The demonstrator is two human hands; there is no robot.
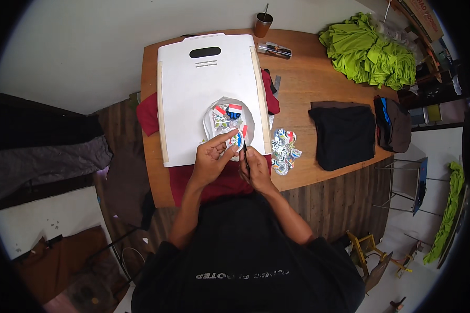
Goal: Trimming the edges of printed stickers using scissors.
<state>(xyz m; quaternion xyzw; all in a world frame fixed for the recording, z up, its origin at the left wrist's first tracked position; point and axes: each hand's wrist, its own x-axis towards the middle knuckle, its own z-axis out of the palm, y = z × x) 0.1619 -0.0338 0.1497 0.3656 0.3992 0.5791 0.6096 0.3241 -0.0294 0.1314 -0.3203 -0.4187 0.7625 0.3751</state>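
Note:
My left hand [210,157] pinches a small round printed cutout [236,140], blue and white with some red, between thumb and fingers. Close beside it, my right hand [257,170] grips a thin dark tool [246,160], whose exact kind I cannot make out. Just beyond both hands, a round white container [208,124] sits on a white panel [185,104] with a dark handle slot. Colourful cutouts [227,117], some red and white, lie inside it. To the right of the panel, several more cutouts [284,151] are heaped on the wooden table.
Dark red cloth [209,182] lies under the panel. Folded black fabric [344,135] and a lime-green fabric pile [368,52] occupy the table's right side. At the back stand a brown cup [262,25] and a clear-and-black packet [274,50]. A metal ruler [277,84] lies beside the panel.

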